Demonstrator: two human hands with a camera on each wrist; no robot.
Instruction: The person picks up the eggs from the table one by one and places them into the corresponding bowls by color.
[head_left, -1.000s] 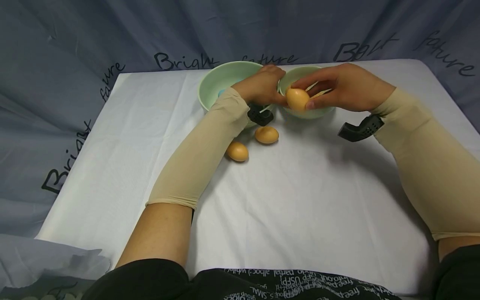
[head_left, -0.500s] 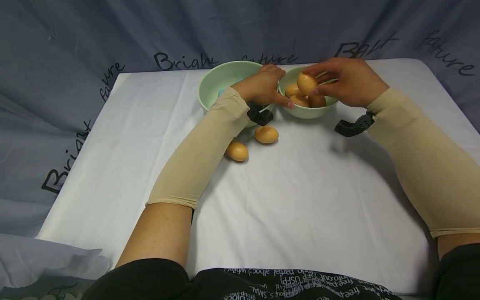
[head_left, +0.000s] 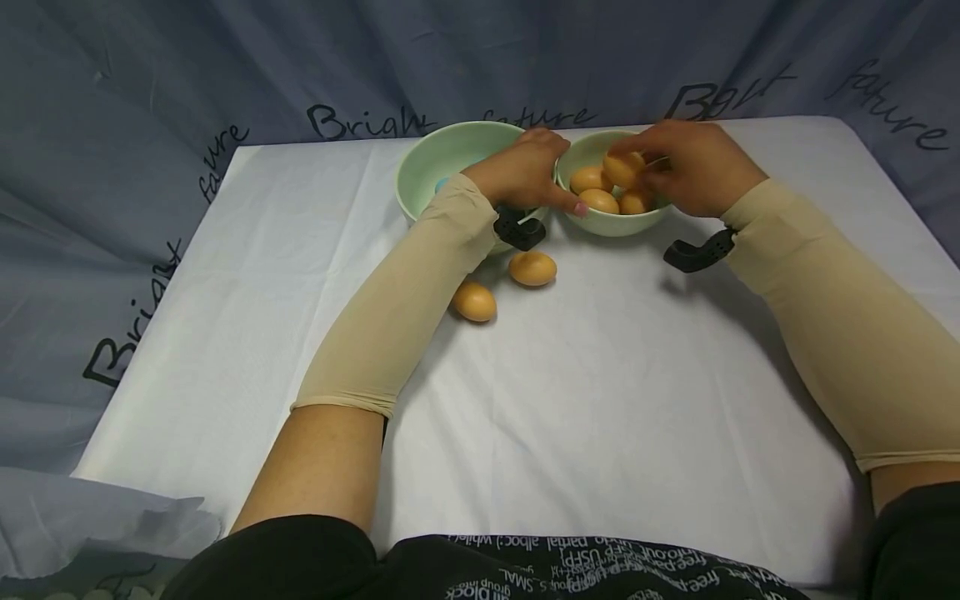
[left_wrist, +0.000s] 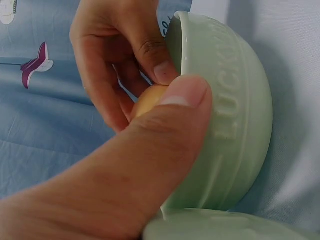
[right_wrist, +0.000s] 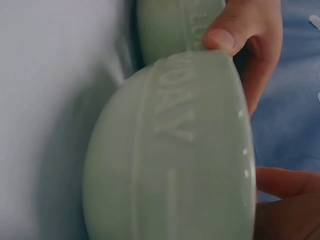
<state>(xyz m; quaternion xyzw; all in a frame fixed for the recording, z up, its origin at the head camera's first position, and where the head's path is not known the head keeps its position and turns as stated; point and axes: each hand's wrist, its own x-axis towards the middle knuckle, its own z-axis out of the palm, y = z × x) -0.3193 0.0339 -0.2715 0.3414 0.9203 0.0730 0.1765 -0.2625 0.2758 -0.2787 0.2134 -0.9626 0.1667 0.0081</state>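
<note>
In the head view my right hand (head_left: 697, 167) pinches a brown egg (head_left: 624, 169) between thumb and fingers, low inside the smaller pale green bowl (head_left: 615, 223). Several eggs (head_left: 598, 201) lie in that bowl, around the held one. My left hand (head_left: 525, 171) reaches across the larger green bowl (head_left: 420, 171) and grips the smaller bowl's left rim. Its thumb (left_wrist: 170, 115) lies over that rim in the left wrist view, where part of an egg (left_wrist: 149, 99) shows behind it. From the right wrist, the smaller bowl (right_wrist: 170, 150) hides the egg and most of my right hand.
Two more eggs lie on the white cloth in front of the bowls, one egg (head_left: 532, 269) close to them and another egg (head_left: 475, 302) beside my left forearm. Something blue (head_left: 441, 183) shows inside the larger bowl. A grey curtain (head_left: 450, 58) hangs behind the table.
My right hand has carried its egg from the smaller bowl's near left rim, back and right, then down among the other eggs. My left hand has stayed at the rim.
</note>
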